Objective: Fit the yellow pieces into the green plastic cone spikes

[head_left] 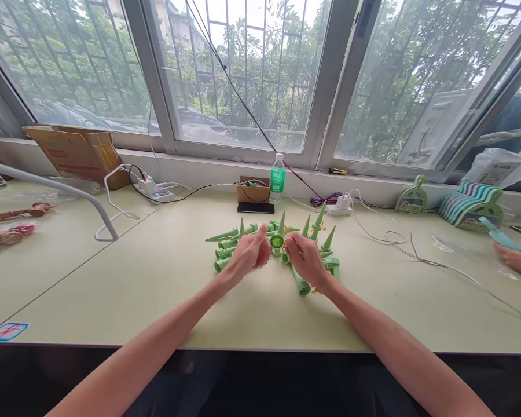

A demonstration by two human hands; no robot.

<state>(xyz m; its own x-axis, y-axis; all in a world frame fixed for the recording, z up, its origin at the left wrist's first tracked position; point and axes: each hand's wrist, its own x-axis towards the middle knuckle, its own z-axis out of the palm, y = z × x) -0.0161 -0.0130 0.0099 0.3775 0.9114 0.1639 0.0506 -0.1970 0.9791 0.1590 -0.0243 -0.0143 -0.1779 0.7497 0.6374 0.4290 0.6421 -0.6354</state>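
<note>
My left hand [250, 250] is beside the middle of a pile of green plastic parts, thumb raised and fingers loosely bent, with nothing seen in it. Opposite it, my right hand [304, 253] is closed, its fingertips against a green plastic piece [277, 242] whose round end faces me. How far the fingers wrap it is hidden. Around both hands lie green cone-shaped spikes [329, 238] and ribbed tubes [223, 253], some upright, others on their sides. A wide-mouthed green tube [301, 284] lies below my right hand, near small yellowish parts.
Behind the pile are a black phone [256, 208], a small cardboard box [254, 190] and a green-labelled bottle [277, 179]. Cables run from a power strip [339, 208] across the right side. Stacked dustpans [471, 204] and another person's hand [516, 259] are far right; a white metal bar [82, 197] crosses the left.
</note>
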